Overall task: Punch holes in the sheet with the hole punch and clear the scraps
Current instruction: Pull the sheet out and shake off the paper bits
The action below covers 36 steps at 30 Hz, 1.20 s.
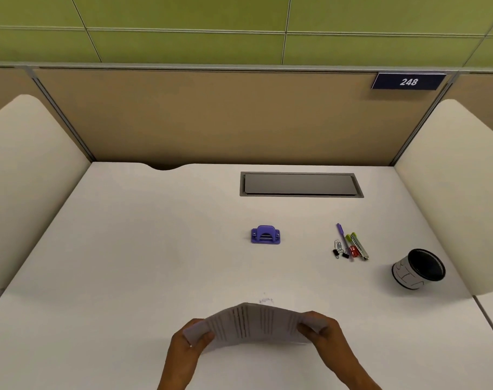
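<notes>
**Sheet held bowed in both hands, punch untouched**

Sheet: from the head camera I see it held at the near edge of the table, lifted and arched upward in the middle, printed lines facing me. My left hand has its grip closed on the sheet's left edge, thumb on top and that corner curling over the fingers. My right hand pinches the right edge the same way, its grip closed on the paper.

The purple punch sits upright farther back, near the table's centre, well apart from the sheet and from both hands. To its right lies a small cluster of pens with paper clips and binder clips just beside them. A black-lined cup leans near the right edge. A grey hatch is set into the table near the back, below a "248" sign on the partition.
</notes>
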Motion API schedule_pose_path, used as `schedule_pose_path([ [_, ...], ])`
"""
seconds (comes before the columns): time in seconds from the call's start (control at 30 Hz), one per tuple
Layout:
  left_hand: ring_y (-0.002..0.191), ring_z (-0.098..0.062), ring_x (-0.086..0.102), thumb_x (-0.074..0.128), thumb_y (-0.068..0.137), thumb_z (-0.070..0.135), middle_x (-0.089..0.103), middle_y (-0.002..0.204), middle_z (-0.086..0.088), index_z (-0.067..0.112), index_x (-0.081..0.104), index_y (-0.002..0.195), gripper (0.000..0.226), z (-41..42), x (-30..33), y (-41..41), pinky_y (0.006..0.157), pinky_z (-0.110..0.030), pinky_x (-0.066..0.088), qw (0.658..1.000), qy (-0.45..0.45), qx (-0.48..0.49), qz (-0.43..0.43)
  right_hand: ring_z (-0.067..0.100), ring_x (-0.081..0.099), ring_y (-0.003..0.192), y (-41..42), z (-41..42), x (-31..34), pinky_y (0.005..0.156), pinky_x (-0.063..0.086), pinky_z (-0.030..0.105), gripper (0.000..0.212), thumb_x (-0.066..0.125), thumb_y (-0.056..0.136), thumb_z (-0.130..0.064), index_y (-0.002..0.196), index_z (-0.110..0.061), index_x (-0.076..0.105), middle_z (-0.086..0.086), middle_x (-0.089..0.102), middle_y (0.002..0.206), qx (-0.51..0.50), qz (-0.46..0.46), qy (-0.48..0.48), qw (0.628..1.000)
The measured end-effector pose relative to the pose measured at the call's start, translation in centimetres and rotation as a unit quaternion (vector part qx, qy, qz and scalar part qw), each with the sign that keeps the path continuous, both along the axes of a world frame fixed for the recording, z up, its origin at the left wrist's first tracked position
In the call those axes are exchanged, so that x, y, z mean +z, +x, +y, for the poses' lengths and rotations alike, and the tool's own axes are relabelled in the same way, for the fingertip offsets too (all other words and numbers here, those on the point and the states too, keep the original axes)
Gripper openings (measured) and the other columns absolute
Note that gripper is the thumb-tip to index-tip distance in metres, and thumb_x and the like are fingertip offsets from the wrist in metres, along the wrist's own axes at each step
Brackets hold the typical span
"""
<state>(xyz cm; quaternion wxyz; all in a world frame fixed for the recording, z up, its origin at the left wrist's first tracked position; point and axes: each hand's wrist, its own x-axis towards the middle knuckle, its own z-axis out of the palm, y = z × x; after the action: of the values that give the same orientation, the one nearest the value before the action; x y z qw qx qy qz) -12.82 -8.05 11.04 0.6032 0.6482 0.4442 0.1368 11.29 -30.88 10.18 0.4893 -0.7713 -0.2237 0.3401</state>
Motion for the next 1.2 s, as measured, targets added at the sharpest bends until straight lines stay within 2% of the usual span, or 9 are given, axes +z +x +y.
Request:
schedule_pose_path([
  [0.17, 0.083, -0.006, 0.07, 0.075, 0.084, -0.003, 0.077, 0.094, -0.004, 0.013, 0.076, 0.095, 0.02, 0.0, -0.1, -0.3, 0.071, -0.012, 0.049, 1.0, 0.014, -0.013, -0.02, 0.007, 0.07, 0.092, -0.2, -0.4, 0.0, 0.077, 0.05, 0.012, 0.028, 0.068, 0.091, -0.003, 0.096, -0.029, 0.078, -0.004, 0.077, 0.098, -0.006, 0.008, 0.015, 1.0],
  [0.33, 0.091, -0.017, 0.07, 0.07, 0.089, -0.001, 0.076, 0.093, 0.0, 0.017, 0.078, 0.094, 0.021, -0.1, -0.7, -0.8, 0.077, -0.019, 0.049, 0.998, 0.035, -0.047, 0.002, 0.009, 0.072, 0.103, -0.7, -0.3, -0.3, 0.09, 0.055, 0.023, 0.027, 0.065, 0.094, -0.007, 0.103, -0.028, 0.079, -0.006, 0.078, 0.104, 0.002, 0.024, 0.009, 1.0],
  [0.5, 0.089, -0.009, 0.069, 0.072, 0.089, 0.005, 0.075, 0.096, 0.002, 0.026, 0.076, 0.094, 0.022, 0.4, -0.4, -1.0, 0.074, -0.012, 0.048, 0.998, 0.044, -0.036, -0.005, 0.009, 0.071, 0.098, -0.3, -0.5, 0.2, 0.082, 0.053, 0.016, 0.026, 0.066, 0.093, -0.005, 0.101, -0.027, 0.079, -0.004, 0.077, 0.105, -0.008, 0.012, 0.03, 0.999],
  [0.7, 0.091, -0.02, 0.069, 0.067, 0.091, -0.003, 0.074, 0.091, 0.001, 0.017, 0.078, 0.087, 0.023, -0.9, -0.5, -0.6, 0.075, -0.016, 0.048, 0.999, 0.04, -0.01, -0.014, 0.01, 0.071, 0.094, -0.8, 0.0, 0.0, 0.079, 0.051, 0.013, 0.03, 0.066, 0.092, -0.001, 0.095, -0.028, 0.08, -0.003, 0.078, 0.099, -0.019, 0.026, 0.026, 0.999],
  [0.83, 0.088, -0.005, 0.067, 0.068, 0.089, -0.003, 0.074, 0.092, 0.009, 0.03, 0.077, 0.084, 0.035, -1.0, 0.4, -0.4, 0.074, -0.008, 0.047, 0.997, 0.052, 0.029, -0.039, 0.011, 0.071, 0.095, -0.5, -0.5, 0.2, 0.08, 0.053, 0.016, 0.028, 0.065, 0.093, -0.001, 0.097, -0.024, 0.079, -0.001, 0.077, 0.102, -0.032, 0.014, 0.044, 0.998],
  [0.93, 0.097, -0.018, 0.068, 0.07, 0.087, -0.007, 0.074, 0.098, 0.003, 0.02, 0.075, 0.093, 0.028, -1.5, 0.1, -0.3, 0.081, -0.017, 0.05, 0.998, 0.029, 0.03, -0.045, 0.01, 0.071, 0.099, -0.7, -0.9, -0.2, 0.081, 0.054, 0.019, 0.025, 0.068, 0.091, -0.005, 0.101, -0.026, 0.078, -0.003, 0.077, 0.106, -0.029, 0.028, 0.028, 0.999],
  [1.0, 0.098, -0.025, 0.068, 0.07, 0.088, -0.005, 0.075, 0.092, -0.002, 0.019, 0.073, 0.094, 0.025, -1.9, -0.2, -0.3, 0.083, -0.021, 0.049, 0.999, 0.017, 0.028, -0.036, 0.007, 0.072, 0.096, -1.1, -0.8, -0.5, 0.078, 0.053, 0.014, 0.027, 0.071, 0.09, -0.008, 0.099, -0.032, 0.078, -0.006, 0.078, 0.103, -0.044, 0.04, 0.016, 0.998],
  [1.1, 0.085, -0.01, 0.067, 0.068, 0.09, -0.003, 0.073, 0.087, 0.003, 0.033, 0.074, 0.079, 0.038, -1.9, 0.2, 0.1, 0.073, -0.01, 0.045, 0.999, 0.037, 0.023, -0.025, 0.011, 0.071, 0.092, -0.9, -0.8, -0.5, 0.076, 0.053, 0.015, 0.026, 0.068, 0.091, -0.006, 0.096, -0.03, 0.078, -0.003, 0.077, 0.098, -0.041, 0.024, 0.013, 0.999],
  [1.2, 0.08, 0.0, 0.065, 0.069, 0.089, -0.003, 0.074, 0.092, 0.005, 0.039, 0.073, 0.08, 0.043, -1.6, 0.6, 0.0, 0.071, -0.006, 0.044, 0.998, 0.044, 0.039, -0.037, 0.013, 0.07, 0.093, -0.5, -1.0, 0.0, 0.078, 0.052, 0.02, 0.022, 0.067, 0.092, -0.007, 0.097, -0.025, 0.078, -0.001, 0.076, 0.099, -0.041, 0.019, 0.021, 0.999],
])
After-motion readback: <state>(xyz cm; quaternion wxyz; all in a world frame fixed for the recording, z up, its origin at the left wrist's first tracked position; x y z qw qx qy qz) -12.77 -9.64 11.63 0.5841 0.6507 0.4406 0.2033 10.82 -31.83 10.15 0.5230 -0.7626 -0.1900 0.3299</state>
